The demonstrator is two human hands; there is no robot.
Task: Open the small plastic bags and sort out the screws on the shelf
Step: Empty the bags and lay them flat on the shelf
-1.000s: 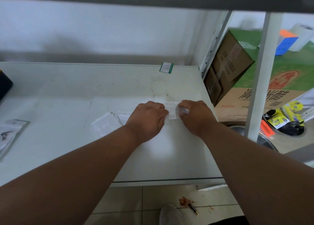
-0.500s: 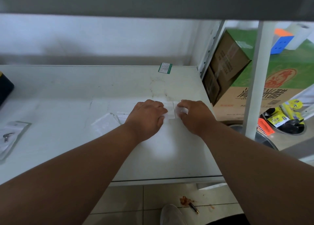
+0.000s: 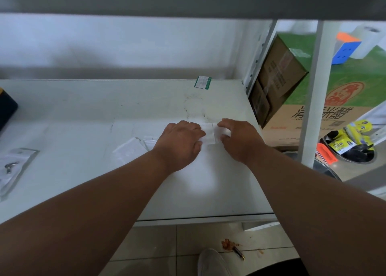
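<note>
A green and brown cardboard box [image 3: 342,92] sits to the right. A puzzle cube [image 3: 345,49] and a white paper roll [image 3: 367,41] rest on top. A pen [image 3: 239,252] lies on the floor.

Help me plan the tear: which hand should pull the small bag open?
Probably the right hand: its fingers pinch the small bag's free end, while the left hand pins the other end.

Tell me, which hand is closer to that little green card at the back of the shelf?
The right hand. It lies in front of the green card, only slightly to its right, while the left hand sits lower and further left. Both pinch the small plastic bag between them.
</note>
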